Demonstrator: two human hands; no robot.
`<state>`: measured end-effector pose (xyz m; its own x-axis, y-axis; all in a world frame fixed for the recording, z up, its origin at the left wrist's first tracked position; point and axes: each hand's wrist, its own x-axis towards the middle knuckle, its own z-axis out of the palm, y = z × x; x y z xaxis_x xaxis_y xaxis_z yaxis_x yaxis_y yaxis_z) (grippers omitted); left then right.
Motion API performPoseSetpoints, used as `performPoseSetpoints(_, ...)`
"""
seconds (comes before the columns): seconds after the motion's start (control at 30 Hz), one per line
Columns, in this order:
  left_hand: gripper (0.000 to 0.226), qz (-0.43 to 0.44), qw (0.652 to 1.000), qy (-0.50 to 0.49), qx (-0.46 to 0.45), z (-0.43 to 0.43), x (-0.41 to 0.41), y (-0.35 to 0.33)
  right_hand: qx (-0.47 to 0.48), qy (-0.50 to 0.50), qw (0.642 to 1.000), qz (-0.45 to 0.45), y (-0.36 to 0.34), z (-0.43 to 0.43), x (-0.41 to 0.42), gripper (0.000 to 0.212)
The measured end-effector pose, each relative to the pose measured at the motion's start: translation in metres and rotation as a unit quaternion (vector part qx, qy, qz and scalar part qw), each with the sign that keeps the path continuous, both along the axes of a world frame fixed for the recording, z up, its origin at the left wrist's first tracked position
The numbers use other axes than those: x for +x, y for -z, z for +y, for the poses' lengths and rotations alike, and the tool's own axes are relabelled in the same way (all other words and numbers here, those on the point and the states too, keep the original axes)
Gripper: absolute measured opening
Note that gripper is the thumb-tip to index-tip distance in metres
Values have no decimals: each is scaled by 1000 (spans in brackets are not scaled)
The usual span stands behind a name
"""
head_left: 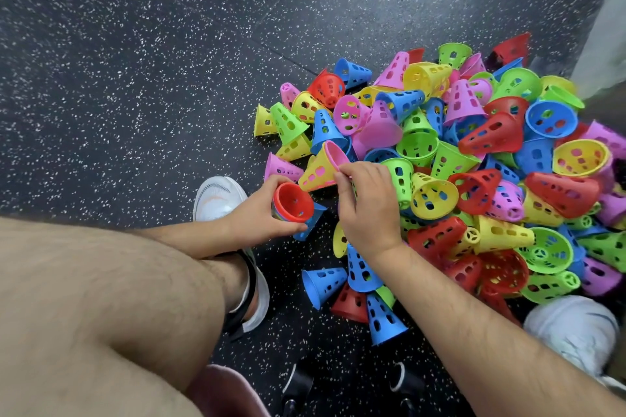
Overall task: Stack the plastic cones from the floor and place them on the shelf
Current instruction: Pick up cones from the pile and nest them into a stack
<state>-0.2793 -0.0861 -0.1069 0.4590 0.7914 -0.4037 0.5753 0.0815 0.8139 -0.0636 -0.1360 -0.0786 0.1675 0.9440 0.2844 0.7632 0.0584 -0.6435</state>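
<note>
Because the yellow cone [316,173], with a pink one [333,154] nested inside, is thin perforated plastic, we judge it light, springy and easy to squash, so its wide rim is the place to hold. Our right hand [367,210] pinches that rim between thumb and fingertips. Just left of those fingertips, our left hand [261,213] curls round a red-topped stack [293,203]. Beyond the right fingers, the loose pile [491,179] lies on the speckled floor [135,78].
</note>
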Motion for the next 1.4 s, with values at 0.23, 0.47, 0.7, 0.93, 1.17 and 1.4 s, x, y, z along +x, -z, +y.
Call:
performPoseSetpoints(0.23,76,-26,999,-37,3,1,4,-5,-43,-90,992,73,3,-2,-14,18)
performPoseSetpoints(0.47,73,-15,998,-67,-2,-3,-6,2,-203,-128,961,135,6,-1,-26,33)
performPoseSetpoints(0.7,74,10,998,-64,-24,-3,-13,7,-301,-126,945,-8,23,3,-28,36)
performPoseSetpoints(0.93,74,6,997,-65,-44,-2,-16,9,-333,-103,934,-85,33,0,-32,20)
performPoseSetpoints(1.17,75,-1,997,-53,-52,-2,-14,11,-240,-84,961,-110,25,-6,-25,24)
performPoseSetpoints(1.4,77,12,998,-38,-52,-2,-13,12,-127,-46,991,-12,16,-12,-6,21)
